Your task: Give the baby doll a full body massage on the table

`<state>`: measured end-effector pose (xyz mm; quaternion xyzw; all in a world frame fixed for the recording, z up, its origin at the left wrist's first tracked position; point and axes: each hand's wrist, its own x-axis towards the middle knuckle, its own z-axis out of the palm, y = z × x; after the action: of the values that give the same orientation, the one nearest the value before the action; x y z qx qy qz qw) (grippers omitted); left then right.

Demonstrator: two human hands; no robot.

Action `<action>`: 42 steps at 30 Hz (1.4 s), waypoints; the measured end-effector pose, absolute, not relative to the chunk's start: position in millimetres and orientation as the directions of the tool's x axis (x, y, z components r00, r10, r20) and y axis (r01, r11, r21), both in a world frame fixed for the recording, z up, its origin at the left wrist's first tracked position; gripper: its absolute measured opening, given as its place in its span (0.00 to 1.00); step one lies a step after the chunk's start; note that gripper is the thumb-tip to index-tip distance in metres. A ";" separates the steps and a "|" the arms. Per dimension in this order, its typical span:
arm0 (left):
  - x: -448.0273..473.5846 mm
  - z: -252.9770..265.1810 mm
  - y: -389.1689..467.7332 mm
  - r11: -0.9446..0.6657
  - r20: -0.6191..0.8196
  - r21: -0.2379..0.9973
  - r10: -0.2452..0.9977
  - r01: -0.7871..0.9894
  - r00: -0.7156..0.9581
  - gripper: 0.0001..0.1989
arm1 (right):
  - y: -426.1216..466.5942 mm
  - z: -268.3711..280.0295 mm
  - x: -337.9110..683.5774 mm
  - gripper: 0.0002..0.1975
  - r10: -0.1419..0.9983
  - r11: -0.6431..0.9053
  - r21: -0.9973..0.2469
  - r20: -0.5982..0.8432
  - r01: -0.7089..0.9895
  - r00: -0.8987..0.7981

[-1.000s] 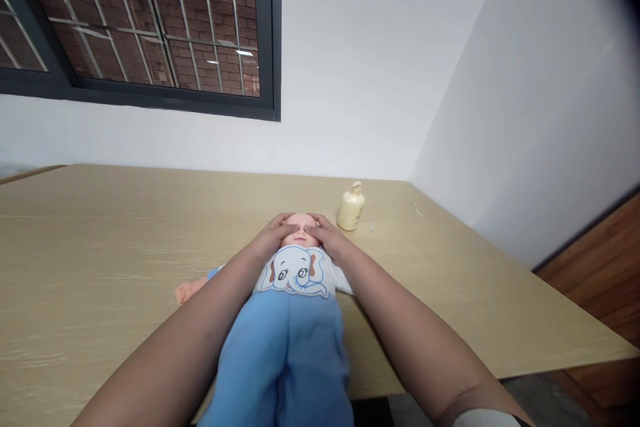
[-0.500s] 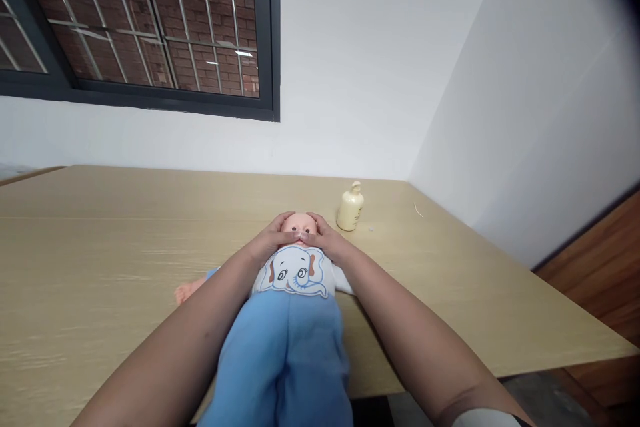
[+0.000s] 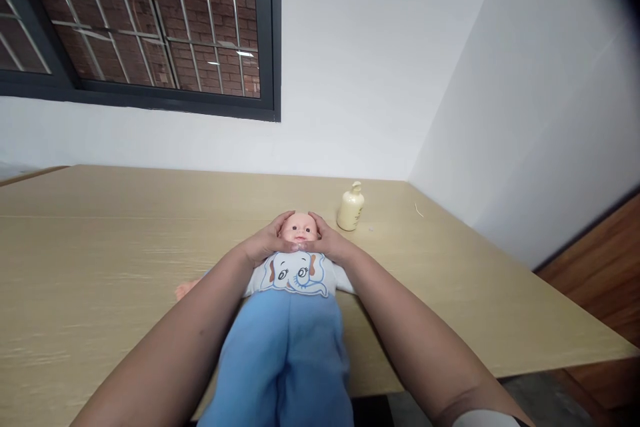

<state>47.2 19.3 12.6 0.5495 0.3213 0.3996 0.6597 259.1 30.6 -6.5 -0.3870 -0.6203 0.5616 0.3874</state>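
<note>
A baby doll [image 3: 290,327] lies on its back, its head toward the wall and its legs toward me. It wears blue trousers and a white top with an elephant patch [image 3: 296,273]. My left hand [image 3: 265,243] cups one side of the doll's head [image 3: 300,227], and my right hand [image 3: 331,241] cups the other. Both thumbs rest below the mouth, at the chin, with their tips close together. The doll's eyes and mouth show between my hands. One small doll hand [image 3: 185,289] sticks out past my left forearm.
A cream pump bottle [image 3: 351,210] stands on the wooden table [image 3: 125,247], beyond my right hand. A thin pale strand [image 3: 419,210] lies farther right. White walls [image 3: 350,80] border the table behind and at right, with a barred window [image 3: 165,20] at upper left.
Both thumbs have slid down the doll's face from the nose and mouth area to the chin, uncovering the mouth. The hands still cup the head, and the bottle has not moved.
</note>
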 end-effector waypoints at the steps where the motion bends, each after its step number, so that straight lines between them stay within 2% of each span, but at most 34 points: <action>1: 47.0 12.7 19.2 0.075 0.013 0.983 0.880 -0.167 0.474 0.51 | 30.4 -6.3 259.3 0.64 0.913 0.069 -0.997 0.047 0.039 -0.406; 7: 46.6 9.4 22.0 0.029 0.025 0.992 0.910 -0.126 0.414 0.48 | 26.8 -3.7 257.8 0.64 0.921 0.062 -0.997 0.043 0.037 -0.388; 10: 47.1 8.0 23.2 -0.027 0.050 0.997 0.935 -0.069 0.351 0.44 | 25.4 -1.8 256.3 0.58 0.930 0.071 -0.997 0.056 0.030 -0.362; 14: 50.4 10.4 20.8 -0.077 0.068 0.997 0.960 0.022 0.272 0.39 | 24.5 0.2 257.0 0.53 0.959 0.101 -0.989 0.067 0.110 -0.274; 20: 52.2 10.5 21.1 -0.120 0.090 0.982 0.976 0.145 0.197 0.37 | 25.9 -1.8 258.2 0.52 0.975 0.130 -0.976 0.094 0.177 -0.201; 25: 51.3 6.1 24.5 -0.114 0.088 0.981 0.983 0.158 0.161 0.39 | 27.9 -4.9 256.9 0.44 0.975 0.192 -0.961 0.164 0.200 -0.149; 30: 51.9 5.0 25.5 -0.075 0.077 0.997 0.959 -0.019 0.273 0.45 | 29.9 -4.8 256.8 0.49 0.981 0.148 -0.971 0.121 0.186 -0.151; 34: 52.5 1.3 28.8 -0.069 0.069 0.998 0.966 -0.008 0.251 0.46 | 31.6 -2.7 256.8 0.55 0.978 0.135 -0.969 0.097 0.206 -0.187; 42: 55.0 -10.7 36.2 -0.131 0.129 0.991 0.967 -0.005 0.218 0.46 | 36.8 -6.9 261.8 0.57 0.964 0.130 -0.976 0.083 0.174 -0.253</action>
<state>55.0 36.2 -10.7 0.5857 0.4107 0.4715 0.5157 261.8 36.8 -6.9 -0.4520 -0.6292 0.4805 0.4110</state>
